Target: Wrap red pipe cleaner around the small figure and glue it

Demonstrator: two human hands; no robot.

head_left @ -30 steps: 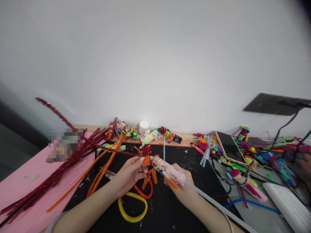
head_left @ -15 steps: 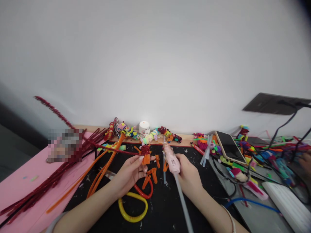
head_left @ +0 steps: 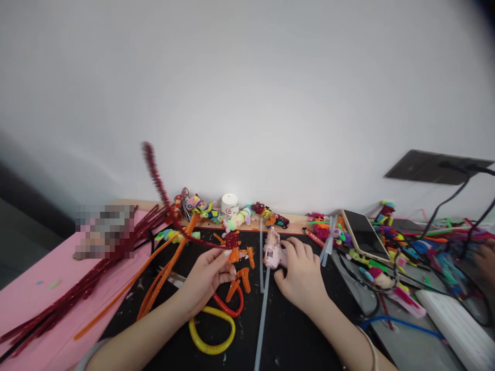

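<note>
Over the black mat (head_left: 286,330), our left hand (head_left: 207,275) pinches a red-and-orange pipe-cleaner piece (head_left: 232,241); our right hand (head_left: 303,273), loosely spread, is at the pink hot-glue gun (head_left: 273,253) on the mat

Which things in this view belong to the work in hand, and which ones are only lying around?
Likely in the work:
- red-and-orange piece
- its long red stem
- pink glue gun
- loose orange pieces, probably

Apparently lying around:
- phone
- white cup
</note>
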